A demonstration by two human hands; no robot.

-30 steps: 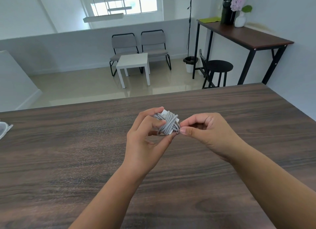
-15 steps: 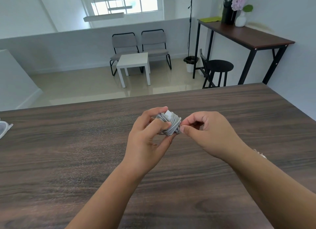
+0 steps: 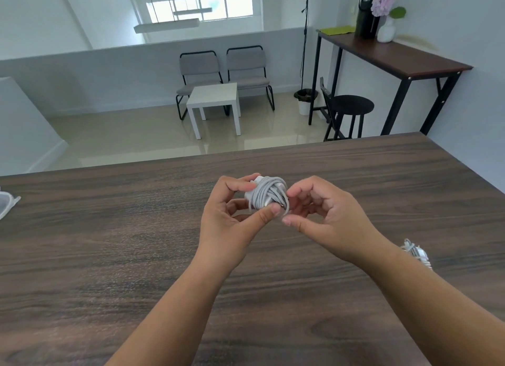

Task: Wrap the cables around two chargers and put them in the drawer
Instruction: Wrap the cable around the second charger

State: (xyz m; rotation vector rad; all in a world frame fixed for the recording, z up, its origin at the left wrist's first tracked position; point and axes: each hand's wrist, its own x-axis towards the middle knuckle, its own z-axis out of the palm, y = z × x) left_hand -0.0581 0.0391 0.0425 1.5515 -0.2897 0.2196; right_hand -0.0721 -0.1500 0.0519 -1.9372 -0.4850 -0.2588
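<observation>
A white charger (image 3: 267, 194) with its grey cable wound round it is held above the middle of the dark wooden table (image 3: 109, 242). My left hand (image 3: 232, 221) grips it between thumb and fingers. My right hand (image 3: 325, 215) is just to its right, fingers curled, fingertips at the cable coil; whether it pinches the cable end is hidden. A second charger (image 3: 416, 252) with cable wound on it lies on the table behind my right forearm, partly hidden. No drawer is in view.
A clear plastic object (image 3: 6, 204) pokes in at the table's left edge. Beyond the table's far edge lie a lower floor with a white side table (image 3: 216, 98), two chairs, a stool and a tall desk at the right.
The charger has turned in my left hand, showing more of the coil. My right hand has drawn slightly back and down. The second charger has come into view behind my right forearm.
</observation>
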